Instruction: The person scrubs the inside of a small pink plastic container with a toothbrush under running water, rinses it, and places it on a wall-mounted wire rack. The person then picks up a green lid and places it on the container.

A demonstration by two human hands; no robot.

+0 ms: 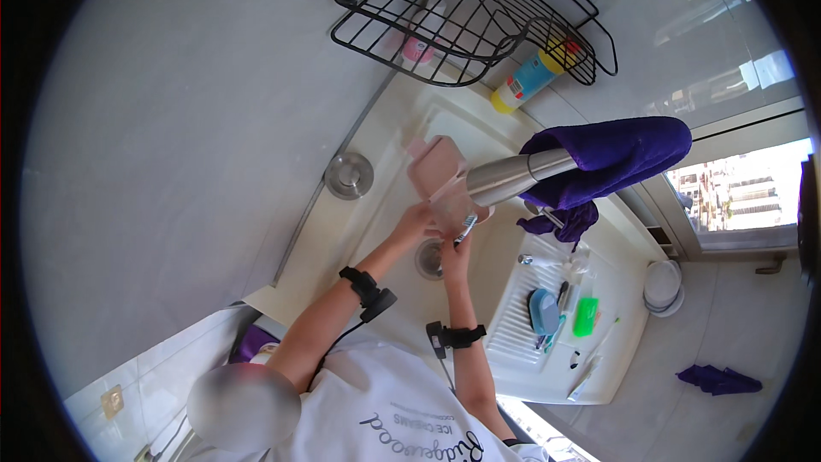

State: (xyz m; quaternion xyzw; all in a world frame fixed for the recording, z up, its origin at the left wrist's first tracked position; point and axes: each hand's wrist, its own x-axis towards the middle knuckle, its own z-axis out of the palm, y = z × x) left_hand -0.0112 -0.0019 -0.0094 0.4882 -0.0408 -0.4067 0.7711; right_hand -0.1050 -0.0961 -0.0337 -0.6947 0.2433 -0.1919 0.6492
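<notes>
Over the cream sink [380,214], my left hand [414,224] grips a pale pink plastic box [438,168] with its hinged lid standing up. The box is under the end of a metal faucet [500,180], which hides part of it. Closed around a toothbrush [466,228], my right hand [456,258] is at the near side of the box. The bristle end points up toward the faucet, and the fingers cover most of the handle. Whether water is running I cannot tell. Below my hands lies the round metal drain [429,258].
A purple cloth [616,154] drapes the faucet. On the right ribbed drainboard [522,325] lie a blue brush [543,311], a green box [586,316] and several small tools. A black wire rack [462,43] hangs above, beside a yellow-blue bottle [526,81]. A metal strainer [349,175] sits left.
</notes>
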